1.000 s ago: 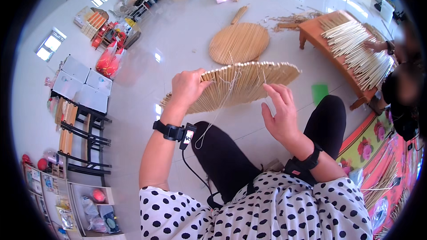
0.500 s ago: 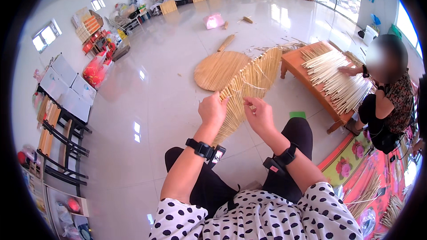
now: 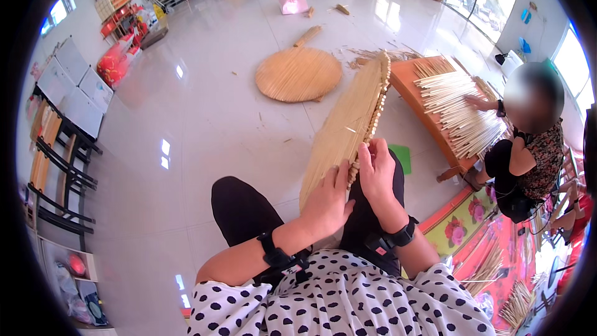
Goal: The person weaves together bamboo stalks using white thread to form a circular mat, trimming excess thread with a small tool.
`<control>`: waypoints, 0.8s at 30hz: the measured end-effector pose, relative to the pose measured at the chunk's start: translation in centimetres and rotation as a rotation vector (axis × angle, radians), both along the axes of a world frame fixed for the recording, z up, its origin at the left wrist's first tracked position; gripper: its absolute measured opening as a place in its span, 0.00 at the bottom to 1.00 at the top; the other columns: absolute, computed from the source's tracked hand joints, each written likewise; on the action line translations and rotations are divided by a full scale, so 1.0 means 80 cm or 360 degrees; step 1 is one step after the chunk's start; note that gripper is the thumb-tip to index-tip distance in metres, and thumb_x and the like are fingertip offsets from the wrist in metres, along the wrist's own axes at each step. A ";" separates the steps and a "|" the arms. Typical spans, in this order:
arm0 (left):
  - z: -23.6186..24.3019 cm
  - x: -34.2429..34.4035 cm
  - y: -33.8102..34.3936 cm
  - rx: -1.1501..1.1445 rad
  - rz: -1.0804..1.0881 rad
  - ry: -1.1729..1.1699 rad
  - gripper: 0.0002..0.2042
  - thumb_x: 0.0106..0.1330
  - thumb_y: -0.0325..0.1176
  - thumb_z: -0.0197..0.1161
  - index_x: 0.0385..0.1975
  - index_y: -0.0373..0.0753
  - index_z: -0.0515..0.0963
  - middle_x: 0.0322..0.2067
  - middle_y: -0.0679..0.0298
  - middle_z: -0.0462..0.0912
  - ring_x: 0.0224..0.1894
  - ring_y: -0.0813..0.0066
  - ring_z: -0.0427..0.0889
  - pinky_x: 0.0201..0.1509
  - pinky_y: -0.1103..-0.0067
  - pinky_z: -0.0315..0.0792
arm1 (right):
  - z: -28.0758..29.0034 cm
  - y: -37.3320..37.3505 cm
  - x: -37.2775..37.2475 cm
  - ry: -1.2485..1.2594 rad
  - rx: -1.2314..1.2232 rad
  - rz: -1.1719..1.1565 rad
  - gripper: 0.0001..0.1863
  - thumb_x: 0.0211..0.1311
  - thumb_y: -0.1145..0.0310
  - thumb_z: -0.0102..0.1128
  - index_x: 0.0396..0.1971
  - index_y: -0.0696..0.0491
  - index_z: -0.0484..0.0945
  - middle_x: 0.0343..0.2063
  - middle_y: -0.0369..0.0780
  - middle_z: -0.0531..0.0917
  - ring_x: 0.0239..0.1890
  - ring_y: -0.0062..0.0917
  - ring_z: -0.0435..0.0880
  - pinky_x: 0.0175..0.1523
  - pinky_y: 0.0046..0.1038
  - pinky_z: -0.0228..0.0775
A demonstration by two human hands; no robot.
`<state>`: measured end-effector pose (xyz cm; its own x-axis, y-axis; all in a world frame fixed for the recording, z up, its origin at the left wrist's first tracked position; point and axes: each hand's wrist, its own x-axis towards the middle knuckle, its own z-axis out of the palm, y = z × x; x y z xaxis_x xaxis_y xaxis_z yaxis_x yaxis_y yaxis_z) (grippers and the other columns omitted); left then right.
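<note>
A flat mat of straw-coloured stalks [image 3: 348, 118] with a curved outline stands tilted on edge above my right knee. Its cut stalk ends line the right-hand rim. My left hand [image 3: 324, 204] grips the near lower part, fingers flat across the smooth face and thumb by the rim. Higher up on that rim, my right hand [image 3: 379, 180] is closed at the stalk ends, its thumb and forefinger against them. Whatever lies between those fingertips is too small to make out. A pale loose strand shows on the mat's face.
A finished-looking round stalk mat [image 3: 298, 74] lies on the tiled floor ahead, a stalk bundle [image 3: 308, 36] behind it. At right, a person [image 3: 535, 143] reaches over a low orange table [image 3: 410, 93] spread with pale stalks [image 3: 460, 106]. A green piece [image 3: 401, 158] lies near my right knee.
The mat has been turned: its tied, ridged face showed before, and now its smooth face and cut rim show. My left hand has moved down and right; my right hand has come onto the rim.
</note>
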<state>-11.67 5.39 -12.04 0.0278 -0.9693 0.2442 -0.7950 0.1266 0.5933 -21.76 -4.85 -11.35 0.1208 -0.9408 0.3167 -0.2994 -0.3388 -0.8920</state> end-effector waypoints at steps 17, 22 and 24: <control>0.000 0.054 0.076 0.0229 -0.0282 0.0220 0.31 0.59 0.31 0.66 0.62 0.32 0.61 0.52 0.48 0.73 0.45 0.50 0.80 0.44 0.67 0.77 | -0.011 0.069 -0.004 0.0721 -0.0248 -0.0199 0.15 0.54 0.66 0.69 0.22 0.59 0.72 0.15 0.41 0.77 0.16 0.24 0.73 0.23 0.27 0.66; -0.054 0.235 0.082 0.0072 0.0663 0.0480 0.16 0.64 0.31 0.61 0.50 0.35 0.74 0.37 0.52 0.83 0.32 0.62 0.84 0.35 0.74 0.76 | -0.009 0.069 -0.020 0.0678 -0.0386 -0.0166 0.09 0.57 0.67 0.67 0.30 0.57 0.79 0.17 0.40 0.79 0.19 0.15 0.74 0.25 0.27 0.69; -0.122 0.325 0.132 0.0273 0.1032 0.0284 0.15 0.64 0.34 0.61 0.49 0.36 0.76 0.40 0.51 0.83 0.37 0.58 0.84 0.40 0.71 0.77 | -0.001 0.074 -0.015 0.0904 -0.0288 -0.0162 0.09 0.60 0.69 0.65 0.34 0.58 0.79 0.23 0.41 0.83 0.22 0.14 0.77 0.27 0.23 0.71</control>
<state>14.36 15.91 -21.79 0.6399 -0.7680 0.0267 -0.5668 -0.4482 0.6913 -22.98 1.05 -11.41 0.2304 -0.8936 0.3852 -0.7508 -0.4150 -0.5139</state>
